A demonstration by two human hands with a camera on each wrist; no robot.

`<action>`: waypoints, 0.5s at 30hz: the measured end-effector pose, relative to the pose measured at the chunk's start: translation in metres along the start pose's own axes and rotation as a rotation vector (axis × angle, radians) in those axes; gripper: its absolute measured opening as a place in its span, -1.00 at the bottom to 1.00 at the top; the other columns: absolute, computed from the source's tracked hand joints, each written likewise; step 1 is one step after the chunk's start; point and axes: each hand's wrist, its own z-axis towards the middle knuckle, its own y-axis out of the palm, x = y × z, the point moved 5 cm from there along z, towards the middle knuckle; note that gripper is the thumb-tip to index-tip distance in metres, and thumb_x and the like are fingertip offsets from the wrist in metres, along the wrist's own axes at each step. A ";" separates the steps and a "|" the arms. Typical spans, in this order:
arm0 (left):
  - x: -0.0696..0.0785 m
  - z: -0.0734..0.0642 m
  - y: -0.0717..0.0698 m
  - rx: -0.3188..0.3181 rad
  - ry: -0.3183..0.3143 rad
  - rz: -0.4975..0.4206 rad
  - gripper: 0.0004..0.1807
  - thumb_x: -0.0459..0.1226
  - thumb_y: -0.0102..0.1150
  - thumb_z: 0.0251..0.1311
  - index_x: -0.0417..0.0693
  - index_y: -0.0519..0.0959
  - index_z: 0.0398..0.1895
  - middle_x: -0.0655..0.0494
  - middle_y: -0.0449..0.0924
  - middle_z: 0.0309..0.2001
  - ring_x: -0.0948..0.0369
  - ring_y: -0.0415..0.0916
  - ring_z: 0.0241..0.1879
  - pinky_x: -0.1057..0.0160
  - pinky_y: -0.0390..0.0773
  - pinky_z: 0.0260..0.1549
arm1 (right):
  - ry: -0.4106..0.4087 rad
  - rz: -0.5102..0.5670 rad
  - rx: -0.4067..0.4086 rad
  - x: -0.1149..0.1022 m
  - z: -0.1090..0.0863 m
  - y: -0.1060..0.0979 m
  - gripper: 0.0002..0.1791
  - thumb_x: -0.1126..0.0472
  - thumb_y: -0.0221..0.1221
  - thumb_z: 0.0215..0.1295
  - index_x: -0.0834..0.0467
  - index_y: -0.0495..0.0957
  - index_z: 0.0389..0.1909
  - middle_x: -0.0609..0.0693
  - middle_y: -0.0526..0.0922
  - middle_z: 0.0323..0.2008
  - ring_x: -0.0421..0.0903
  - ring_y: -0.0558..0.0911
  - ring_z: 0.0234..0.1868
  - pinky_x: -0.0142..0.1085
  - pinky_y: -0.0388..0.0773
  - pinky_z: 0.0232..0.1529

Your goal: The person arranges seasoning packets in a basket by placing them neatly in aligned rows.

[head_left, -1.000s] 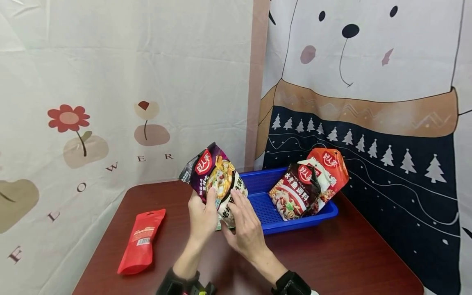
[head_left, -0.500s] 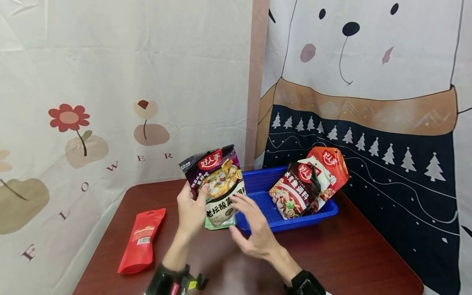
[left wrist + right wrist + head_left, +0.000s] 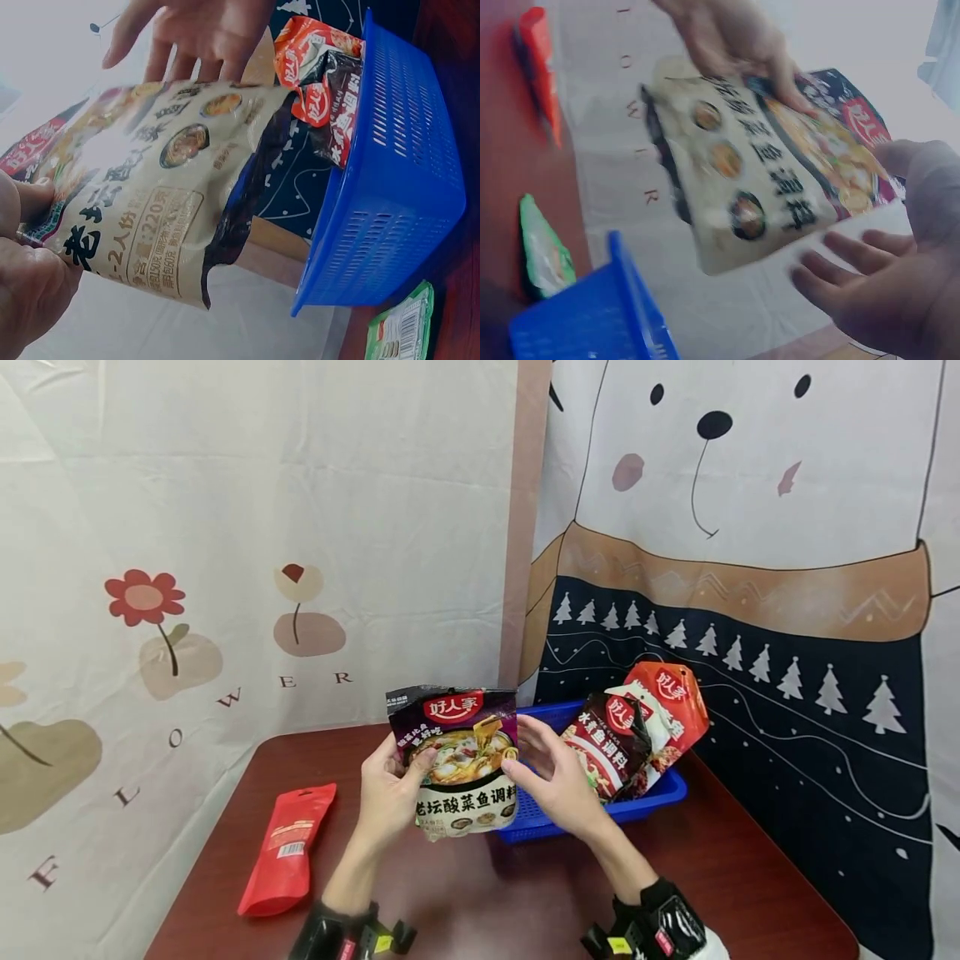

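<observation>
My left hand [image 3: 386, 802] grips the left side of a fish seasoning packet [image 3: 465, 810], thumb across its front. The packet is dark purple above and cream below, with a bowl of fish pictured on it, and is held up over the table facing the head camera. At its right edge is my right hand [image 3: 562, 785], thumb close to the front and fingers spread, as the right wrist view shows. Just behind the packet stands a blue basket [image 3: 648, 808]. It holds a dark seasoning packet [image 3: 611, 735] leaning against an orange-red one [image 3: 682, 718].
A red pouch [image 3: 288, 860] lies on the left of the brown table [image 3: 720, 893]. Beside the basket lies a green packet [image 3: 405, 330], seen in the wrist views and hidden in the head view. Printed curtains [image 3: 390, 527] stand behind the table.
The seasoning packet has turned from tilted to nearly upright and come slightly lower and to the right. My right hand has moved from its lower front to its right edge, fingers spreading.
</observation>
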 end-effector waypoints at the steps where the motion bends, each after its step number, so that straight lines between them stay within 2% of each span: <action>1: 0.000 0.000 0.000 -0.006 -0.004 -0.005 -0.55 -0.51 0.33 0.51 -0.29 0.63 0.41 0.07 0.88 0.03 0.35 0.85 -0.07 0.36 0.84 -0.03 | 0.044 0.033 -0.058 0.000 0.003 -0.001 -0.27 0.21 0.33 0.63 0.18 0.33 0.70 0.28 0.62 0.53 0.22 0.66 0.51 -0.20 0.71 0.46; 4: -0.001 -0.001 0.001 -0.020 -0.014 -0.016 -0.55 -0.52 0.33 0.51 -0.31 0.62 0.42 0.26 0.88 -0.01 0.36 0.85 -0.09 0.36 0.84 -0.05 | 0.139 0.094 -0.213 0.002 0.012 -0.001 -0.31 0.13 0.31 0.66 0.19 0.37 0.68 0.29 0.71 0.40 0.07 0.77 0.32 -0.30 0.76 0.27; 8: -0.001 -0.001 0.004 -0.051 -0.019 -0.016 -0.54 -0.50 0.33 0.51 -0.31 0.61 0.42 0.31 0.87 -0.01 0.36 0.84 -0.09 0.36 0.84 -0.06 | 0.203 0.136 -0.350 0.004 0.019 0.000 -0.36 0.05 0.32 0.67 0.25 0.45 0.59 0.24 0.78 0.27 -0.11 0.81 0.14 -0.33 0.78 0.20; 11: -0.001 -0.001 0.006 -0.073 -0.019 -0.009 -0.55 -0.50 0.33 0.51 -0.31 0.62 0.41 0.25 0.87 0.01 0.37 0.83 -0.08 0.36 0.84 -0.04 | 0.220 0.177 -0.404 0.005 0.023 0.001 -0.41 0.06 0.32 0.67 0.31 0.51 0.52 0.23 0.81 0.23 -0.14 0.82 0.11 -0.31 0.79 0.22; 15: -0.002 -0.001 0.007 -0.089 -0.015 0.004 -0.56 -0.49 0.33 0.52 -0.30 0.62 0.41 -0.01 0.88 0.06 0.36 0.84 -0.07 0.35 0.84 -0.03 | 0.235 0.199 -0.443 0.005 0.026 0.002 -0.50 0.09 0.31 0.68 0.36 0.61 0.40 0.18 0.86 0.13 -0.15 0.83 0.04 -0.30 0.80 0.18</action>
